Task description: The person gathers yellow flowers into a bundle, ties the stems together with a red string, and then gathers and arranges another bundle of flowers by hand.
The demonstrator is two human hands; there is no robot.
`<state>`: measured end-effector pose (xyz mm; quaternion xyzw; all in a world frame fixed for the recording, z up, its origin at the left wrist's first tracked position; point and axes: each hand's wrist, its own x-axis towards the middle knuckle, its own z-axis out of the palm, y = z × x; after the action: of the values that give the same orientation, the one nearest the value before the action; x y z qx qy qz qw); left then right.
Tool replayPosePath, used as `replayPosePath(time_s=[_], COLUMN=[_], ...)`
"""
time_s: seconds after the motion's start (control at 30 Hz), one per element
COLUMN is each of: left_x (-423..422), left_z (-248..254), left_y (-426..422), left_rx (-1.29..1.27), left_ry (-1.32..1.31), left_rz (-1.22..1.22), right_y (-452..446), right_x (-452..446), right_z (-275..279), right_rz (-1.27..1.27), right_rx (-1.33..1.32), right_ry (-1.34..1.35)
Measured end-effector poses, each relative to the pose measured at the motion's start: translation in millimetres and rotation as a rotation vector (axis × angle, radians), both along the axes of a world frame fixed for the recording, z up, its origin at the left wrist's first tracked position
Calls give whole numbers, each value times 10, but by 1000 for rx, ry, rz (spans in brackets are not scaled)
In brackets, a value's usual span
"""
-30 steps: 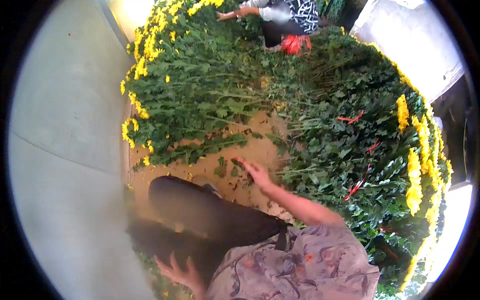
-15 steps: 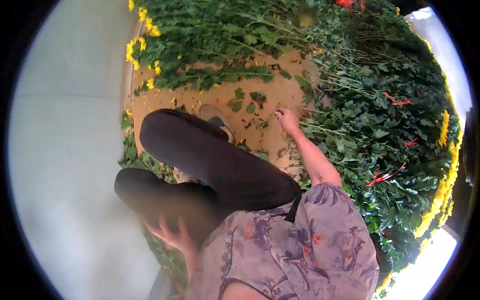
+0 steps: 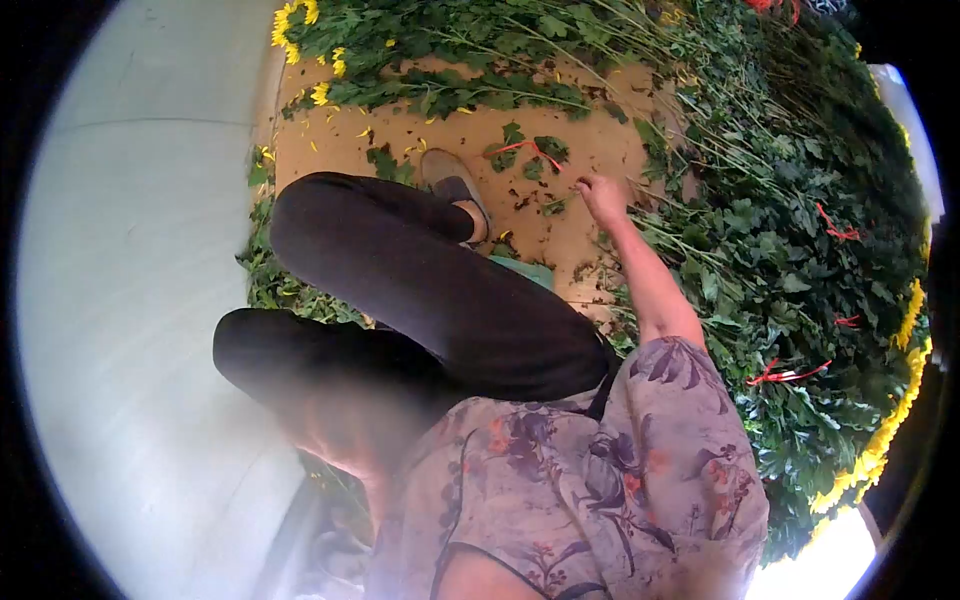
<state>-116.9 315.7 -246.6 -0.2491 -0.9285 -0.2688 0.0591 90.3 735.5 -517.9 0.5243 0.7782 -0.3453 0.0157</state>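
My right hand [image 3: 604, 202] hovers over the cardboard with fingers curled together. Whether anything small is between the fingertips I cannot make out. Just left of them a red tie [image 3: 525, 150] lies across loose green leaves [image 3: 551, 148], with a small gap to the fingers. My left hand [image 3: 325, 435] is at my dark-trousered knee, blurred and hazy, so its fingers cannot be read. Beside my right forearm lie long cut stems [image 3: 690, 255] of leafy yellow-flowered bunches [image 3: 760, 240].
Cardboard [image 3: 400, 125] strewn with leaf scraps and petals lies under my shoe [image 3: 455, 190]. More stems with yellow flowers [image 3: 290, 30] lie at the top. Red ties [image 3: 790, 373] bind bunches on the right. A pale sheet or wall [image 3: 130, 250] fills the left.
The view has shifted, so the scene sits higher and further right. The red tie, blurred and reaching toward my right fingers before, now rests on the leaves. My left fingers became harder to see.
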Motion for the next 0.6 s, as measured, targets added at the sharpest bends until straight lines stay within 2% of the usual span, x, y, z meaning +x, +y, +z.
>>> replayPosePath(time_s=[0.03,0.07,0.13,0.2,0.3,0.37,0.43,0.53,0.6], left_x=[18,36,96,145,221,316,343,333,270], left_z=[36,75,152,203,281,367,352,258,159], left_y=[13,31,113,176,252,287,260,164,79], left_rx=[-25,-49,-19,13,-105,-75,-54,11,64], left_ry=[1,3,-47,-102,56,65,95,113,109], left_rz=[7,15,24,31,-103,11,9,-4,-15], right_y=[13,30,74,115,129,98,53,-29,-123], right_x=[26,48,85,122,85,43,24,35,-85], right_z=[-74,-146,-273,-383,-388,-337,-296,-614,-332], right_rz=[118,124,84,108,130,133,136,134,142], right_rx=[77,77,-11,0,9,4,-20,-65,-59], right_ry=[-143,-138,-318,-338,-341,-324,-331,-346,-310])
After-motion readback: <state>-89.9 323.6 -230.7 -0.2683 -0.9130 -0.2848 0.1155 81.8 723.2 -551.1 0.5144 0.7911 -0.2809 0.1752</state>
